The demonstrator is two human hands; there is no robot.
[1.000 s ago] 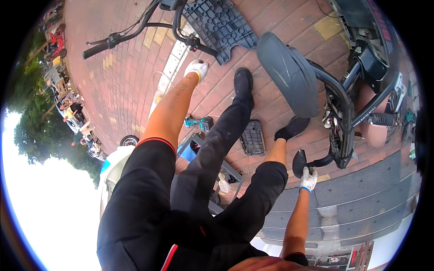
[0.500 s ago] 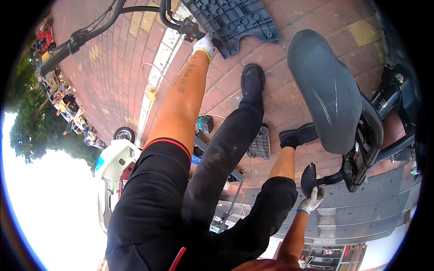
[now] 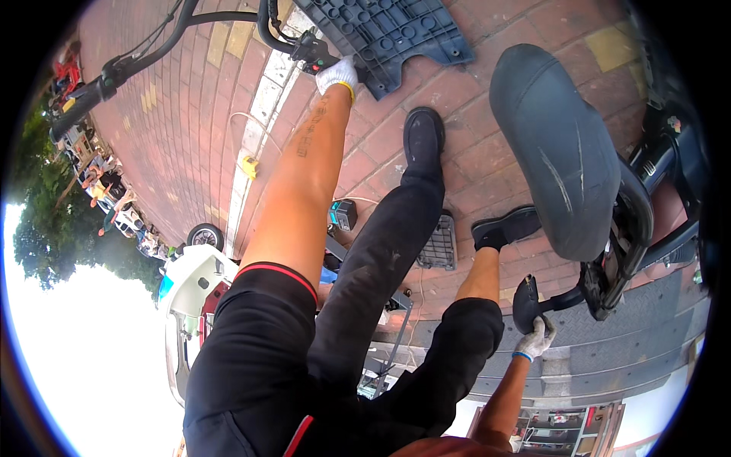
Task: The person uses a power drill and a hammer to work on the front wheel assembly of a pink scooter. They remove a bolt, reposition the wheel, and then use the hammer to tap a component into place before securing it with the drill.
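Note:
My left hand (image 3: 337, 75), in a white knit glove, is closed round the grip of a black scooter handlebar (image 3: 222, 17) at the top of the view. Beside it lies a dark ribbed plastic panel (image 3: 390, 38). At lower right my gloved right hand (image 3: 536, 340) has its fingers curled at the black backrest pad (image 3: 526, 303), which sits on a dark arm behind the long grey-black seat (image 3: 560, 152). Pale scuffs mark the seat. Part of my left fingers is hidden behind the grip.
Red brick paving surrounds my feet. A black plastic crate (image 3: 437, 242) and a teal-and-black box (image 3: 343, 215) are on the ground near my legs. A loose wheel (image 3: 205, 237) and a white scooter body (image 3: 190, 283) are at left. Grey textured steps (image 3: 601, 350) lie at lower right.
The handlebar and my left hand have shifted slightly left. The seat, backrest pad and my right hand appear slightly farther right. Both hands keep their hold.

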